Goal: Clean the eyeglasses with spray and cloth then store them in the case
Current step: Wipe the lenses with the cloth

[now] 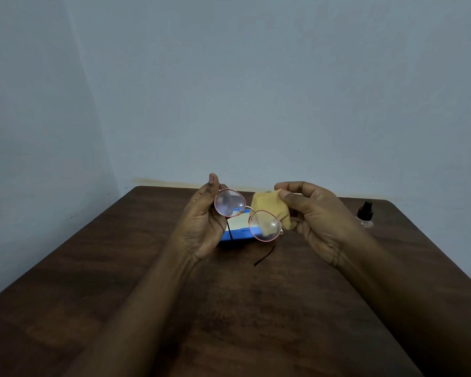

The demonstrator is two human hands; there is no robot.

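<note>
the eyeglasses (248,208) are up in the air above the middle of the tabletop (229,317), lenses facing the person and tilted down toward the right. the left hand (199,227) holds them by the outer edge of one lens. its thumb stands up beside the rim and its other fingers (223,205) curl behind the glass, showing dimly through it. gripping the rim this way probably keeps fingerprints off the lens faces and leaves the other lens free to be worked on. both temple arms hang open below the frame, one reaching down close to the tabletop.

the right hand (318,216) holds a bunched yellow cloth (267,206), pinched between thumb and fingertips (290,187) just behind the free lens. part of the cloth shows through that lens. whether the cloth touches the glass cannot be told from here. it looks like the wiping step is in hand.

a blue case (235,236) with a pale band lies on the tabletop right under the eyeglasses, partly hidden by the left hand, handy for storing them afterwards. whether it is open cannot be made out. the spray bottle (365,213), clear with a dark top, stands upright well off to the right near the far edge, out of the way of both hands. a plain pale wall (256,91) rises behind the tabletop.
</note>
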